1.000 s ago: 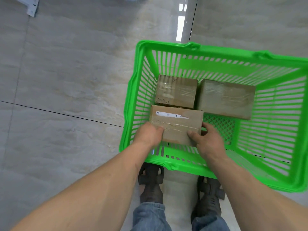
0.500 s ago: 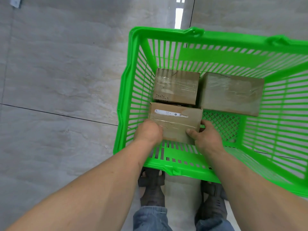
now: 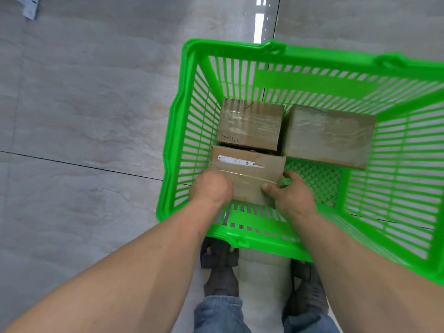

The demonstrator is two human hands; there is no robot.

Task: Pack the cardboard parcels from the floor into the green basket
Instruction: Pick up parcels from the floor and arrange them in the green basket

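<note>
Green basket [image 3: 271, 239] right corner cut by the edge; left hand [image 3: 211, 187] fingers behind labelled parcel [image 3: 249, 174]

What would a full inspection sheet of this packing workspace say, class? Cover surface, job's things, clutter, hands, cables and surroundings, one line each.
Surface: grey tiled floor with dark grout lines.
Job's things: green basket on the floor; labelled parcel at its near left, taped parcel behind it, larger parcel to the right.
Clutter: nothing seen.
Hands: left hand and right hand grip the labelled parcel's two ends.
Cables: nothing seen.
Surroundings: pale object at top left corner, unidentifiable; person's dark shoes below the basket.
</note>
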